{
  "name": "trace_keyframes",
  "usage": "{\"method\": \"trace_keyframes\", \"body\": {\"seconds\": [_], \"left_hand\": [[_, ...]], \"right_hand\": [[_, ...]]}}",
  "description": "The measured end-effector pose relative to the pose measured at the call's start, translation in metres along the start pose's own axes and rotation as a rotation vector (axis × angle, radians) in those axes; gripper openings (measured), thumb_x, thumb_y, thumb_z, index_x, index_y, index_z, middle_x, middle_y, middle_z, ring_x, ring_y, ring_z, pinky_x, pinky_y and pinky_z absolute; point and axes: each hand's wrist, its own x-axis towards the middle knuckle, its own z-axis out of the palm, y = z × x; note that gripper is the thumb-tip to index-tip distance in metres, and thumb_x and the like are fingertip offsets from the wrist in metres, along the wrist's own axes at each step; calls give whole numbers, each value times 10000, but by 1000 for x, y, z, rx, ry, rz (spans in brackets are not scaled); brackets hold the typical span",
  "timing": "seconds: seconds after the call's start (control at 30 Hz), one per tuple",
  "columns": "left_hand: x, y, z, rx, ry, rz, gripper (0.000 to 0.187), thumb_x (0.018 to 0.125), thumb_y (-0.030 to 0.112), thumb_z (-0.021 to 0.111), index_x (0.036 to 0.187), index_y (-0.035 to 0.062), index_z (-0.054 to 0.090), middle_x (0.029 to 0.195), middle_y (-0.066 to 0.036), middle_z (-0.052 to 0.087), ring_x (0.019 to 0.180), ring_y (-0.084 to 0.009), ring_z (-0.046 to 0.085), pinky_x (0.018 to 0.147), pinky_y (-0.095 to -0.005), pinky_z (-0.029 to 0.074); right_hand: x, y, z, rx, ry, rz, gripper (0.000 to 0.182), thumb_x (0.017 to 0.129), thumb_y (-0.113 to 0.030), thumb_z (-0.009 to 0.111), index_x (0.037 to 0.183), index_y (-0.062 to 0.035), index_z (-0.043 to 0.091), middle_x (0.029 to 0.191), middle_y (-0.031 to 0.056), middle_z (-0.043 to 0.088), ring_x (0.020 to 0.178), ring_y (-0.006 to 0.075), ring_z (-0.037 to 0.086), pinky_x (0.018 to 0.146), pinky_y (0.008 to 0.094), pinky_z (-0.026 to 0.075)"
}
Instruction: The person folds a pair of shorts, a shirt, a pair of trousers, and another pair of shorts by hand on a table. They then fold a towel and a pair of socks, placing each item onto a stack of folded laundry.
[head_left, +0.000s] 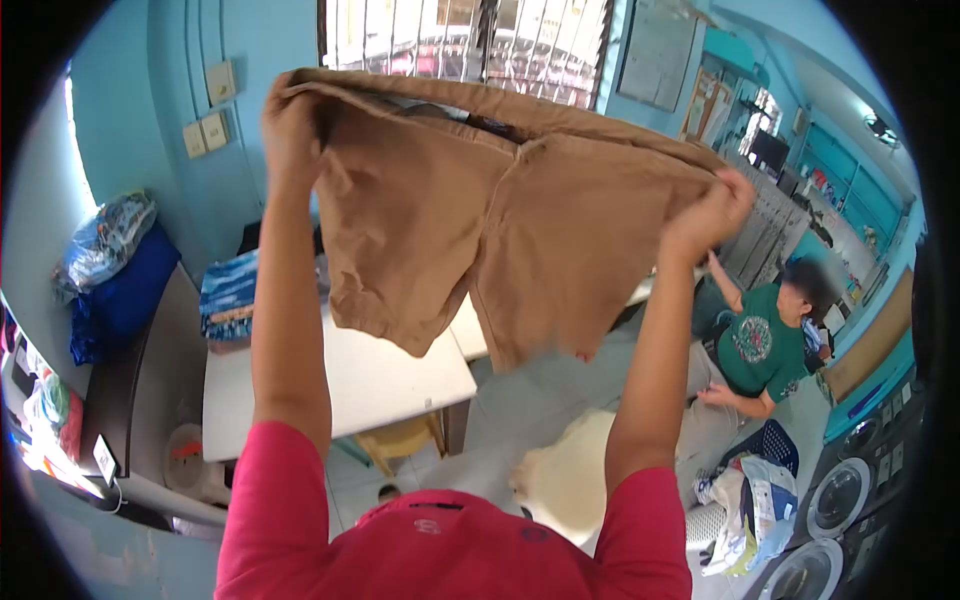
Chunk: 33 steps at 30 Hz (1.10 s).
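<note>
Brown shorts (410,190) hang stretched out in the air in front of me, waistband up and leg openings down. My left hand (292,130) is closed around the waistband at its left end. At the other end, my right hand (712,215) grips the waistband's right side. Both arms are raised and wide apart. Below the shorts, a white table (370,385) shows in part, and a stack of folded clothes (230,295) lies on its far left part.
A person in a green shirt (765,340) sits at the right. Near them a basket (770,445) holds a pile of laundry (750,510), beside front-loading washing machines (838,495). A yellow stool (400,445) is under the table. Plastic-wrapped bundles (115,235) rest on a dark cabinet (140,350) at left.
</note>
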Motion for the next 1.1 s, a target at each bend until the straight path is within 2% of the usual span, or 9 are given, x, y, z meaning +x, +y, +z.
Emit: {"method": "trace_keyframes", "body": {"seconds": [0.17,0.3,0.43,0.5,0.7,0.77,0.8,0.93,1.1], "left_hand": [[23,70,41,-241,-215,-96,282,812,36,413,1070,-9,520,967,-122,578,849,-195,576,755,-301,485],[7,36,117,-162,-558,-341,267,774,86,499,1032,48,556,921,-28,587,801,-129,554,746,-290,468],[-29,34,132,-408,-566,-472,243,703,45,515,940,66,564,873,-37,573,850,-144,521,820,-276,406],[-32,26,124,-420,-586,-479,240,700,40,512,933,63,562,875,-46,574,860,-151,525,826,-281,410],[-31,42,116,-283,-581,-529,249,699,-20,407,902,2,551,866,-106,579,790,-201,559,764,-313,487],[-28,52,114,-296,-524,-458,242,703,-24,403,890,-4,556,864,-118,585,788,-204,566,759,-314,488],[-24,52,114,-316,-537,-366,235,705,-34,400,881,2,551,850,-110,588,772,-198,571,749,-303,489],[-9,41,109,-393,-505,-327,223,710,-47,391,871,15,532,824,-85,586,746,-185,574,723,-281,490],[4,22,98,-292,-447,-291,191,709,-46,390,831,26,518,789,-73,571,712,-173,567,680,-274,489]], "right_hand": [[48,-40,53,500,47,275,143,787,-75,407,890,-64,505,912,82,541,837,171,523,769,284,414],[19,-70,123,227,-808,688,143,861,-182,528,853,-43,494,881,73,593,714,73,492,628,186,412],[-4,-45,151,913,-1198,582,356,824,-234,608,1101,-57,471,1050,81,535,845,91,517,706,203,434],[-5,-48,139,583,-1272,485,356,928,-163,330,1248,-14,377,1237,146,447,954,174,545,813,328,480],[-18,-42,44,313,-811,212,469,818,-179,603,1208,-8,407,1076,77,526,941,132,527,807,248,434],[-39,-35,-14,752,-712,834,406,873,-235,497,1186,10,417,1120,116,517,1008,192,528,863,301,442],[-61,-21,-28,208,-386,926,323,907,-296,412,1059,-24,498,993,86,570,948,189,554,800,312,469],[-195,2,-126,228,-748,1375,508,920,-472,273,713,-88,533,677,64,581,665,174,573,683,315,450],[-297,-32,-120,652,-703,1761,598,878,-567,258,1036,-69,548,1068,89,574,1027,186,515,894,318,382]]}}
